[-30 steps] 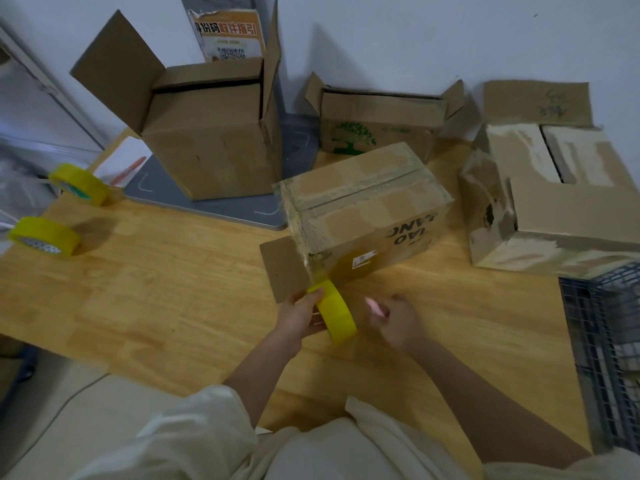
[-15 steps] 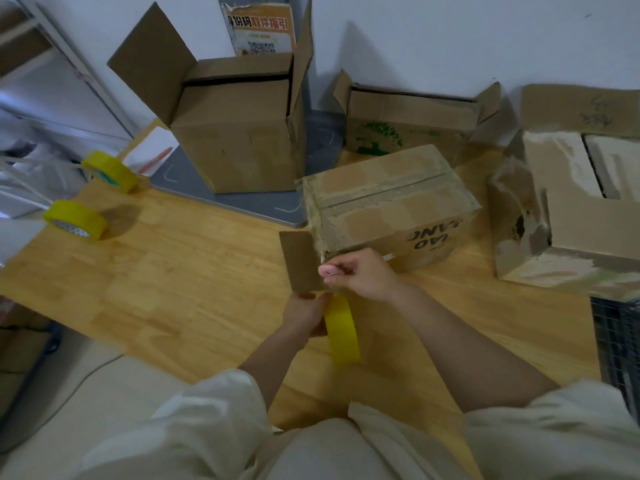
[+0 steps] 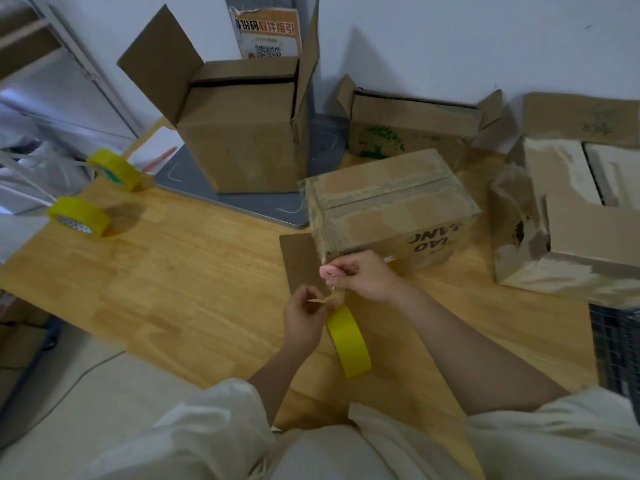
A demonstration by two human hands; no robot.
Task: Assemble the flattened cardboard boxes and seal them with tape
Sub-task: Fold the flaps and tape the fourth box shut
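A closed cardboard box (image 3: 391, 206) with old tape marks lies on the wooden table (image 3: 166, 271), one loose flap (image 3: 299, 258) sticking out at its near left corner. My left hand (image 3: 304, 317) holds a yellow tape roll (image 3: 349, 344) just below that corner and pinches the tape near its free end. A short strip of tape runs from the roll up to the box corner. My right hand (image 3: 363, 275) grips a small pink cutter (image 3: 329, 271) right at that strip, next to the corner.
A tall open box (image 3: 242, 133) stands on a grey board (image 3: 249, 202) behind. A box with a green tree print (image 3: 408, 133) sits by the wall, a large worn box (image 3: 571, 220) at right. Two more yellow tape rolls (image 3: 114, 169) (image 3: 81, 216) lie far left. A wire basket (image 3: 620, 348) borders the right edge.
My right hand rose from the table to the box's near corner with the pink cutter. My left hand drew the roll down, away from the box.
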